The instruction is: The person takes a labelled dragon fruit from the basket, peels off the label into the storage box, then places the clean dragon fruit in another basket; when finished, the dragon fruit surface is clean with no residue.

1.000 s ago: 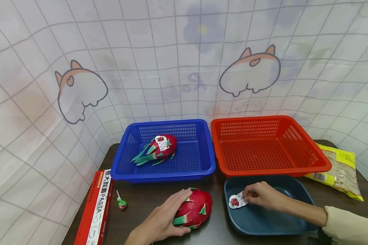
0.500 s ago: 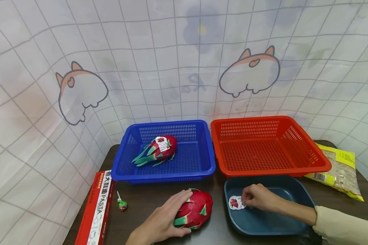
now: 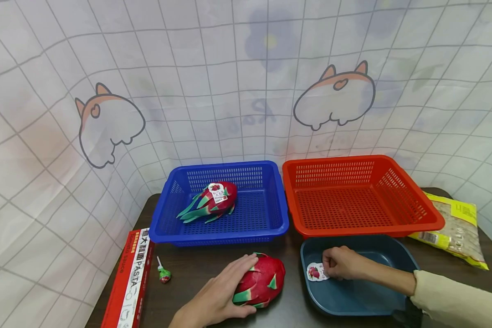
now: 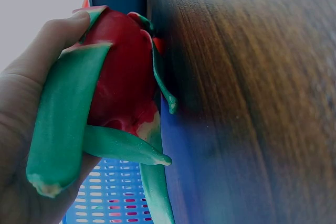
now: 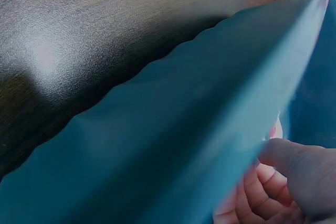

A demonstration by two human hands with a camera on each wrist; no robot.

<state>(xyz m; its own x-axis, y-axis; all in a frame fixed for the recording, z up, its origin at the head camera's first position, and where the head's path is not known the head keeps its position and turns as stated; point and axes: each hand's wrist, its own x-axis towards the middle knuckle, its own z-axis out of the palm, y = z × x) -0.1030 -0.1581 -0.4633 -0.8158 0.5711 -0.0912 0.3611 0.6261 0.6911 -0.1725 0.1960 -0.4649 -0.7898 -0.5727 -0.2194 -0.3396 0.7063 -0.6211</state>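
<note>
My left hand [image 3: 217,294] grips a red dragon fruit [image 3: 266,280] with green scales on the table. In the left wrist view the thumb lies along the side of that dragon fruit [image 4: 123,72], and its long green leaves stick out by the palm. Over at the right, my right hand [image 3: 344,263] pinches the edge of a white sticker label [image 3: 315,272] with a dragon fruit picture, low inside a dark blue basin [image 3: 352,303]. Much of the label is hidden by the basin wall [image 5: 173,108] in the right wrist view.
Behind stand a blue basket [image 3: 250,234] holding another labelled dragon fruit [image 3: 225,196], and a red basket [image 3: 365,228]. A yellow-edged bag [image 3: 455,228] lies at the right. To the left are a lollipop [image 3: 163,273] and a red pasta box [image 3: 127,282].
The label has turned from a slant to nearly level in the basin, and my right hand has shifted slightly left with it. My left hand stays on the dragon fruit.
</note>
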